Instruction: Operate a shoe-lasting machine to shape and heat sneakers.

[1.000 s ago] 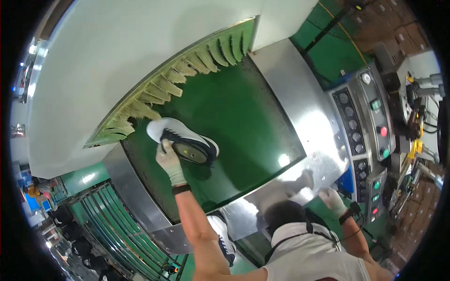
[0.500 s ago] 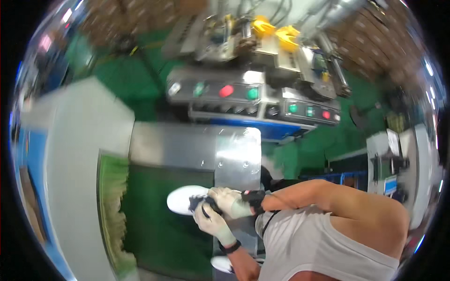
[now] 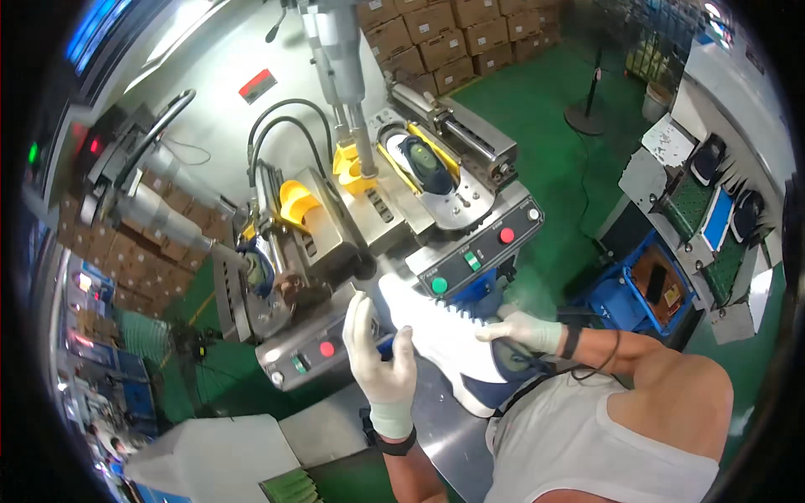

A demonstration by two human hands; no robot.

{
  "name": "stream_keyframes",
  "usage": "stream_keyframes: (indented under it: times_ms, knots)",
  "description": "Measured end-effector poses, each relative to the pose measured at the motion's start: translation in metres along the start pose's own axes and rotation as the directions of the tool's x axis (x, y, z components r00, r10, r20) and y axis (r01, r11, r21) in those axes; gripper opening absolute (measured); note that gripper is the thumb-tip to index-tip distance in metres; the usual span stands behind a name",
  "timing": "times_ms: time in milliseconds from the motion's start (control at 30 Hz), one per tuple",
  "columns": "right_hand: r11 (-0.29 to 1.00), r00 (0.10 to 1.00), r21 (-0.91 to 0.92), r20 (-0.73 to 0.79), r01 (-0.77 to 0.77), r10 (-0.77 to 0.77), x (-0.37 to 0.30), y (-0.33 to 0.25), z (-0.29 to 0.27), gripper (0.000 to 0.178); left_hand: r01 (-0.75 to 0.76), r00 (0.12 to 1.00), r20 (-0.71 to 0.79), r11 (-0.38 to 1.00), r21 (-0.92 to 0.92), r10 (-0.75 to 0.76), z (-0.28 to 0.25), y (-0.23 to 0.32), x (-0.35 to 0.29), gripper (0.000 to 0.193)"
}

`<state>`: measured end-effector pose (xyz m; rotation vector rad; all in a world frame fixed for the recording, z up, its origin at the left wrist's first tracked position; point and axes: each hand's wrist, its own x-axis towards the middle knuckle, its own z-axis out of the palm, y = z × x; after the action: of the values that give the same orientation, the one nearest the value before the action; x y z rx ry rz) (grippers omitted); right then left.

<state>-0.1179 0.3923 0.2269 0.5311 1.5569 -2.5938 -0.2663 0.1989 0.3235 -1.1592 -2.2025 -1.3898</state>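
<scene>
- right hand [image 3: 527, 330]: pinching the white-and-navy lace-up sneaker [image 3: 446, 337] at its collar/tongue area
- sneaker: runs left from the grip, long axis slanting; toe forward-left, heel back toward the torso
- left hand [image 3: 381, 369]: left of the grip, nearer the toe; fingers straight, thumb spread, nothing held; touching the sneaker or not, can't tell
- push-button control panel [image 3: 475, 259]: ahead-left of the grip, past the laces
- second sneaker [image 3: 425, 164]: farther ahead-left, sitting in the clamping machine [image 3: 457, 216]

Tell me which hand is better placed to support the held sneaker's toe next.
Left, probably: the left hand is open beside the toe of the white-and-navy sneaker, while the right hand grips it near the collar.
</scene>
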Motion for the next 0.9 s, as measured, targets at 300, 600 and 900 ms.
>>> stream_keyframes:
  times_ms: [300,600,900]
  knots:
    - [0.864,0.938,0.387,-0.259,0.321,-0.232,-0.016,-0.049,-0.188,0.085,0.388,0.912,0.24,0.889,-0.243,-0.333,0.225,-0.16,0.161,0.068]
    - [0.659,0.868,0.574,-0.404,0.485,-0.288,-0.053,0.003,-0.275,0.081,0.375,0.923,0.158,0.914,-0.156,-0.351,0.385,-0.288,0.284,0.03]
    - [0.687,0.863,0.585,-0.488,0.432,-0.127,-0.042,-0.013,-0.285,0.082,0.39,0.921,0.045,0.919,-0.063,-0.388,0.402,-0.254,0.295,0.033]
